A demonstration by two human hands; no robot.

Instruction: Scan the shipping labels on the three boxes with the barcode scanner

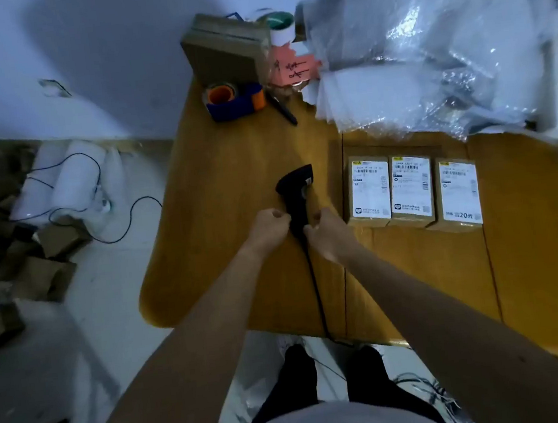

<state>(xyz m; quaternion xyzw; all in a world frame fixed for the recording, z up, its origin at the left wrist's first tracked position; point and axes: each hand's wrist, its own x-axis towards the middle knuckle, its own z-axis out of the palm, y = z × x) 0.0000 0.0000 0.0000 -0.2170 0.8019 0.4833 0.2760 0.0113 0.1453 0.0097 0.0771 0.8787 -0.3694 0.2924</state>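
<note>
A black barcode scanner (295,192) lies on the wooden table (234,188), its head pointing away from me and its black cable (316,286) running back toward my body. My left hand (269,228) and my right hand (328,233) pinch the scanner's handle from either side. To the right, three small brown boxes stand in a row, each with a white shipping label facing up: the left box (370,188), the middle box (410,189) and the right box (458,190). The scanner's head sits a short way left of the left box.
At the table's far end stand a larger cardboard box (224,50), a blue and orange tape dispenser (235,100), a tape roll (280,26), pink paper (293,68) and a black pen (282,107). Bubble wrap (425,41) covers the far right. Boxes and cables litter the floor at left.
</note>
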